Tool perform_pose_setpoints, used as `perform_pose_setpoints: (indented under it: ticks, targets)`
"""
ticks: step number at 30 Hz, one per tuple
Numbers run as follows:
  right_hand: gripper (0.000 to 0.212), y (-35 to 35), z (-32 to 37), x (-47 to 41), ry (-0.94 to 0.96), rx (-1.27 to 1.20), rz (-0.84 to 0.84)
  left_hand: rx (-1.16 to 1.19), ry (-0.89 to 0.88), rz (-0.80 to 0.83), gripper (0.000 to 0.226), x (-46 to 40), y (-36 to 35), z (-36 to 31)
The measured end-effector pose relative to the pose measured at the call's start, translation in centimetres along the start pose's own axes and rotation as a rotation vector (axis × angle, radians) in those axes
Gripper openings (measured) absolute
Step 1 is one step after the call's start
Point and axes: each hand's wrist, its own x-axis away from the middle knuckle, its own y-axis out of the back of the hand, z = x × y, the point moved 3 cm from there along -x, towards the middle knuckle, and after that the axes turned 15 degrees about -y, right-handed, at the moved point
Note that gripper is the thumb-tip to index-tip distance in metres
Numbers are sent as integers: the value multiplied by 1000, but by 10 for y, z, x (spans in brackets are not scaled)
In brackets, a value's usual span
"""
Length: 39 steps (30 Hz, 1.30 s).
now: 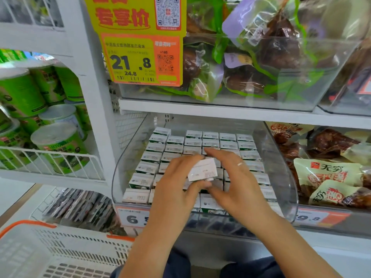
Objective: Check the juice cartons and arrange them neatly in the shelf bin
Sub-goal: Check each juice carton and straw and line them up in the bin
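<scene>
Down by the person's left elbow sits a white shopping basket (60, 255) with an orange rim, closest of everything. Both forearms reach forward from there into a clear plastic shelf bin (281, 177). Left hand (176, 187) has its fingers and thumb curled round a small white juice carton (202, 169), lifted and tilted just above the packed ones. Right hand (234, 183), a ring on one finger, hovers just beside that carton with fingers straight and relaxed; whether its thumb touches the carton I cannot tell. Beneath and beyond both hands, rows of green-and-white cartons (210, 140) stand tightly packed in the bin. Below the left wrist a price tag (133, 217) is fixed to the bin's front. Well left of the hands green cans (58, 145) lie stacked behind a wire rail, and to the right of the right hand lie packets of snacks (329, 173). Above the hands a yellow price sign (138, 41) hangs on another clear bin.
</scene>
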Motion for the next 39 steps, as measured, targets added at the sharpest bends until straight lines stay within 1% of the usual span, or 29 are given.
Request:
perform_pose_setpoints:
  ticks: [1, 3, 5, 6, 9, 12, 17, 19, 21, 23, 26, 30, 33, 35, 37, 39]
  targets:
    - [73, -2, 2, -2, 33, 40, -9, 5, -3, 1, 58, 0, 1, 0]
    - [69, -4, 4, -9, 51, 68, -14, 23, 46, -27, 63, -1, 6, 1]
    - [64, -8, 4, -20, 6, 50, -13, -26, 101, -21, 54, -1, 15, 6]
    - [61, -11, 4, -27, -33, 38, -19, -115, 126, 13, 50, 0, 19, 10]
    - [59, -21, 1, -55, -133, 3, -78, -371, 218, 153, 49, 7, 31, 26]
    - [50, -37, -2, -89, -122, 41, -83, -498, 350, 261, 50, 13, 38, 35]
    - [35, -59, -9, -134, -183, 120, -52, -600, 354, 378, 53, 13, 40, 38]
    - [32, -65, -8, -145, -159, 143, -69, -616, 350, 395, 53, 13, 40, 39]
    - [25, -71, -9, -154, -192, 144, -49, -617, 355, 402, 53, 13, 40, 40]
    - [33, -77, -9, -162, -229, 143, -18, -609, 361, 401, 53, 13, 41, 40]
    - [46, -83, -8, -174, -283, 210, 28, -595, 365, 390, 53, 14, 40, 41]
    - [49, -84, -9, -183, -346, 258, 13, -594, 361, 383, 53, 14, 40, 41]
    - [50, -88, -13, -180, -314, 200, 5, -590, 351, 376, 52, 14, 40, 41]
    - [51, -92, -17, -175, -266, 183, 42, -591, 345, 376, 52, 14, 40, 41]
    - [51, -96, -21, -172, -206, 242, 67, -593, 343, 371, 51, 14, 40, 41]
    - [49, -98, -23, -171, -194, 283, 70, -593, 344, 366, 51, 14, 40, 41]
